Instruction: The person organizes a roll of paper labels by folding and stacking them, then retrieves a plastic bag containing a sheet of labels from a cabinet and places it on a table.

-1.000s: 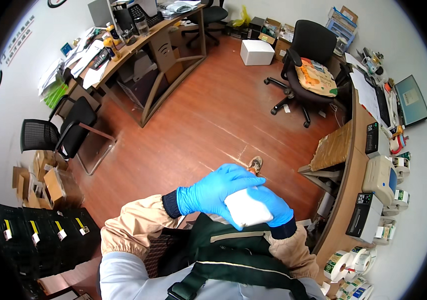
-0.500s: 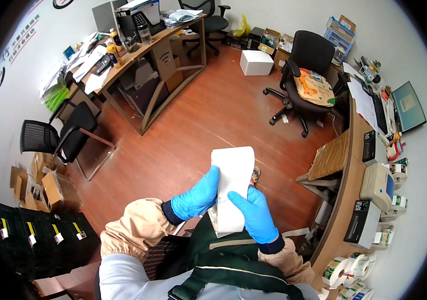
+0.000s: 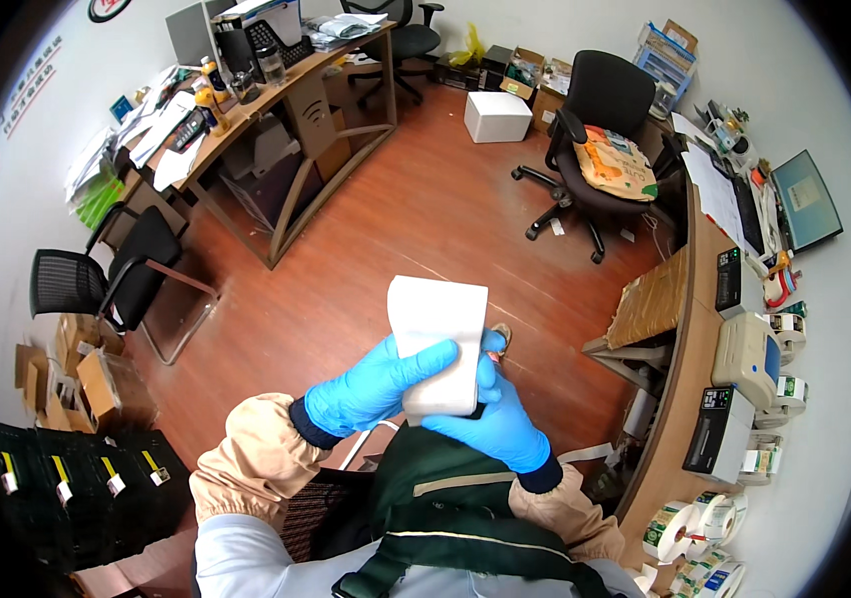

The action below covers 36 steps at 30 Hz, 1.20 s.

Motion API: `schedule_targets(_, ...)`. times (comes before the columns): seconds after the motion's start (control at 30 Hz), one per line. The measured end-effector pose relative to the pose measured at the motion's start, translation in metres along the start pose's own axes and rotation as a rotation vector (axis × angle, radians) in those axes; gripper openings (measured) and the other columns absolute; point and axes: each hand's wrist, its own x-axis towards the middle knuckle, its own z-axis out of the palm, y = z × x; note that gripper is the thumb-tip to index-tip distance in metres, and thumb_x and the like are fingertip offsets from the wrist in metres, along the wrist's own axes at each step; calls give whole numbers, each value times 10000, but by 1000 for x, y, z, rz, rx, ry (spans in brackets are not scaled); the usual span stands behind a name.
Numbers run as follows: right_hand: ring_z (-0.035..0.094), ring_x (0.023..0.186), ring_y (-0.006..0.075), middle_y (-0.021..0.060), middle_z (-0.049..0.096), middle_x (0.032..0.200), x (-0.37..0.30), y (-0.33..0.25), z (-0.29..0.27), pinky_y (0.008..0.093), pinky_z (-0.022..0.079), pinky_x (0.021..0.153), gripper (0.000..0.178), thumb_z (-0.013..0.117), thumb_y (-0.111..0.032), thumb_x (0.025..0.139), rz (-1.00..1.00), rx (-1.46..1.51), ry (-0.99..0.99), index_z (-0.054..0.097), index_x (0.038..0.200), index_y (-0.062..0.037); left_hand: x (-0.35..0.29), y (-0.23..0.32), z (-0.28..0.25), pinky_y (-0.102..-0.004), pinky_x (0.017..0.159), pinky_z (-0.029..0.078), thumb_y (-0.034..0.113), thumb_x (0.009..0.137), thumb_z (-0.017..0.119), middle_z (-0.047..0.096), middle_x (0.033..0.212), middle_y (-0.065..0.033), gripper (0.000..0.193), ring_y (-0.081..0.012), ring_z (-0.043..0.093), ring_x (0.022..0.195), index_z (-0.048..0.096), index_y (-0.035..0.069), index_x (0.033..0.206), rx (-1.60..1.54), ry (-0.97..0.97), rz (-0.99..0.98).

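A folded strip of blank white paper [image 3: 440, 307], long and narrow, is held upright in front of my body. My left hand [image 3: 371, 387], in a blue glove, grips its left side with the thumb laid across the front. At the lower right, my right hand [image 3: 505, 429], also blue-gloved, closes around the bottom end of the strip. Its fingertips show beside the right edge, and its thumb lies along the bottom. The back of the paper and the left fingers behind it are hidden.
On my right runs a long desk [image 3: 680, 374] with label printers [image 3: 744, 359], several label rolls [image 3: 670, 528] and a monitor [image 3: 812, 204]. A black swivel chair [image 3: 610, 110] stands ahead. To the left are another chair [image 3: 146, 259], cardboard boxes [image 3: 117, 384] and black crates [image 3: 77, 488].
The paper has shifted left and now looks shorter, its lower end gathered in my right hand. My left thumb has moved from the edge across the front. The view has shifted slightly.
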Motion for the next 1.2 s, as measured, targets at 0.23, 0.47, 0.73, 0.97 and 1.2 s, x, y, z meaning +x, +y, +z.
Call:
schedule_targets(0.23, 646, 875, 132, 79, 712, 970, -11, -10, 2, 280, 516, 760, 303, 716, -151, 852, 277, 295, -218, 666, 1078, 43, 13, -11, -30, -436, 1048, 413, 693, 858, 447, 455, 1375, -188, 932, -297, 479, 1263, 283, -23, 1431, -68, 154, -42)
schedule_targets(0.47, 595, 1076, 242, 153, 610, 1169, 5, 11, -43, 360, 465, 960, 370, 586, -140, 928, 351, 949, 467, 519, 1241, 44, 6, -47, -60, -372, 1128, 271, 632, 855, 530, 327, 1493, -158, 981, -237, 359, 1344, 189, -45, 1479, 143, -231, -331)
schedule_targets(0.73, 540, 1147, 226, 104, 566, 1253, -13, 55, -83, 361, 409, 1017, 425, 560, -187, 952, 319, 915, 706, 468, 1330, -17, 13, -58, -63, -322, 1087, 339, 316, 895, 661, 401, 1449, -136, 808, -185, 414, 1288, 221, -32, 1477, 83, -182, -441)
schedule_targets(0.97, 561, 1132, 246, 108, 587, 1222, -17, 70, -104, 370, 424, 1009, 419, 576, -180, 932, 198, 997, 807, 483, 1313, -33, 21, -44, -55, -302, 1030, 396, 175, 849, 699, 516, 1337, -81, 723, -166, 498, 1194, 323, -23, 1434, 255, -157, -422)
schedule_targets(1.2, 602, 1027, 233, 92, 617, 1129, -21, 48, -102, 373, 486, 923, 420, 573, -251, 915, 313, 1128, 678, 515, 1278, -48, 21, -56, -44, -339, 1046, 386, 82, 870, 674, 528, 1322, -79, 593, -167, 484, 1210, 411, 42, 1399, 433, -138, -148)
